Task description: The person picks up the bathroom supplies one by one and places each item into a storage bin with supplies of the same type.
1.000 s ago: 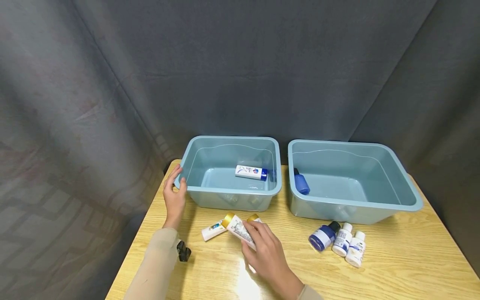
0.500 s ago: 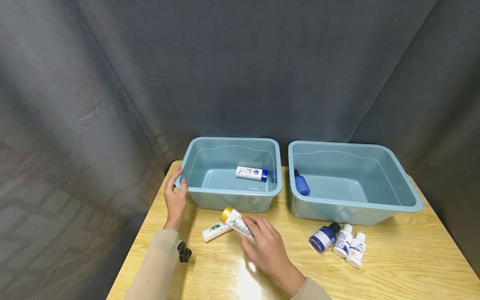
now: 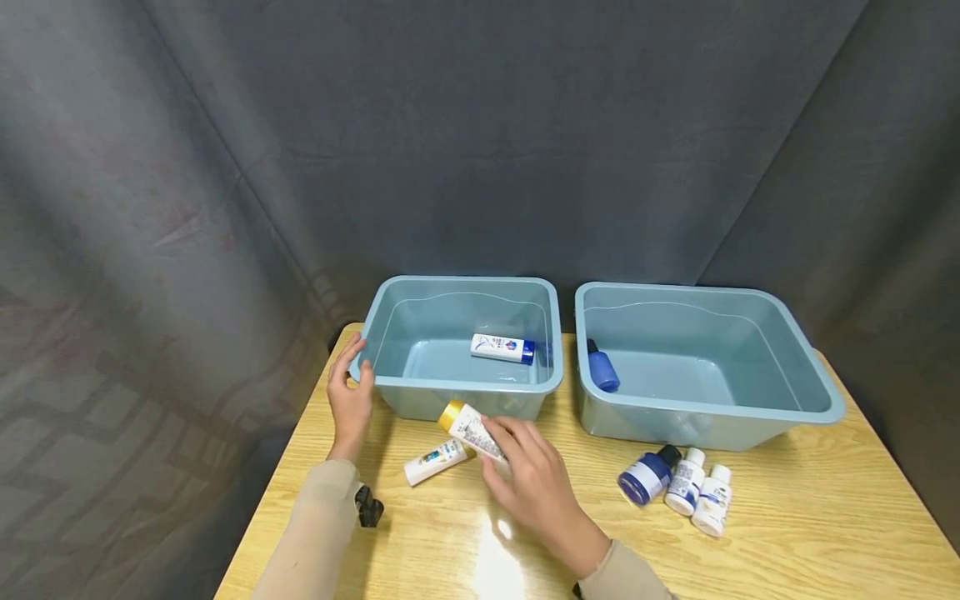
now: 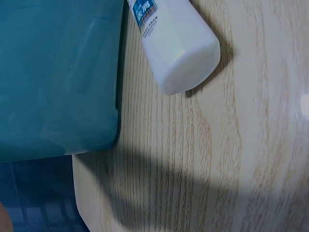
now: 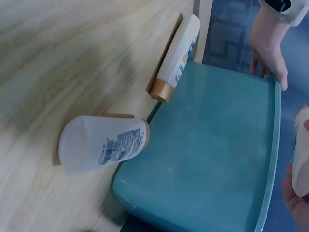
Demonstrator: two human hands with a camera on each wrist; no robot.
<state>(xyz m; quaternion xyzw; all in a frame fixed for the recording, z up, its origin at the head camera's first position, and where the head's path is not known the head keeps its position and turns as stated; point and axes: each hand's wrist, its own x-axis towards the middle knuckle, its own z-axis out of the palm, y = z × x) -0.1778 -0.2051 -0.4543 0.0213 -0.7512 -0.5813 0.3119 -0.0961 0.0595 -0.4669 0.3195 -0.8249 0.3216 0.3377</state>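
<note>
We see a held bottle (image 3: 474, 432), white with a gold cap, raised over the table (image 3: 420, 542) in front of the left bin (image 3: 468, 402). Our right hand (image 3: 531, 475) grasps it round its lower end, thumb on the near side and fingers on the far side, the cap tilted up toward the far left.

Beneath it and a little to the left lies a second white bottle (image 3: 435, 463), its cap end partly hidden from the head. From the right wrist we make out a third white bottle (image 5: 107, 145) lying on its side, its gold cap toward the left bin; we cannot tell whether they touch.

Our left hand (image 3: 351, 408) grips the near left corner of the left bin at the rim. Inside that bin, toward the right, lies a white bottle with a blue cap (image 3: 502, 347).

Just beside it on the right stands the right bin (image 3: 712, 425), with a blue bottle (image 3: 603, 370) leaning in its near left corner. In front of this bin we have a dark blue bottle (image 3: 647, 475) and two small white bottles (image 3: 684, 483) lying close together. A grey curtain (image 3: 487, 150) hangs along the far side.
</note>
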